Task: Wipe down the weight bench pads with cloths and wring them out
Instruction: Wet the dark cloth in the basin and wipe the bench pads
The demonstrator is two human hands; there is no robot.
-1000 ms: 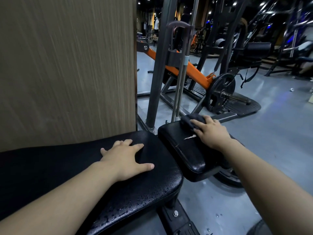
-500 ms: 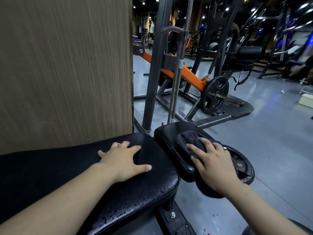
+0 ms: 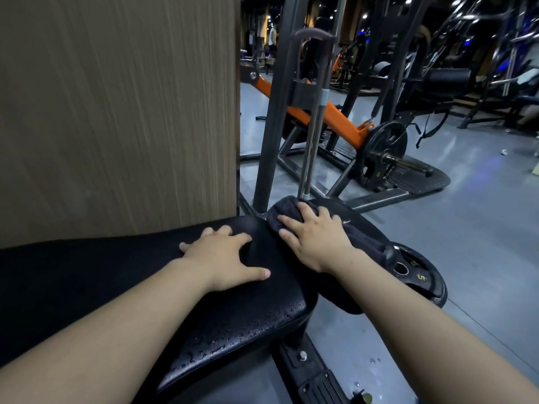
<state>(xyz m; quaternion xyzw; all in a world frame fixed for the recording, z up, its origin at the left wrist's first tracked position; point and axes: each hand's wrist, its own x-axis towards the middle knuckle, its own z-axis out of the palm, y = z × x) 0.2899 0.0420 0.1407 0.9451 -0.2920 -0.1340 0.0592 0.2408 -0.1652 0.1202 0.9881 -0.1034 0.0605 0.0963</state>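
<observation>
The long black bench pad [image 3: 239,313] runs from the lower left to the centre, its near edge beaded with water drops. My left hand [image 3: 224,258] lies flat on it with the fingers spread and nothing in it. Just beyond it sits the smaller black seat pad [image 3: 364,228]. A dark cloth [image 3: 287,212] is spread over that pad's far left part. My right hand [image 3: 313,237] presses down flat on the cloth, covering its middle.
A wood-grain wall panel [image 3: 116,112] rises on the left behind the bench. A steel rack upright [image 3: 274,112] and an orange lever machine [image 3: 338,118] with a weight plate [image 3: 382,156] stand beyond. Another plate [image 3: 420,278] lies on the grey floor under the seat pad.
My right hand has slid the cloth from the seat pad's near right side up to its far left corner. My left hand has stayed planted on the long pad.
</observation>
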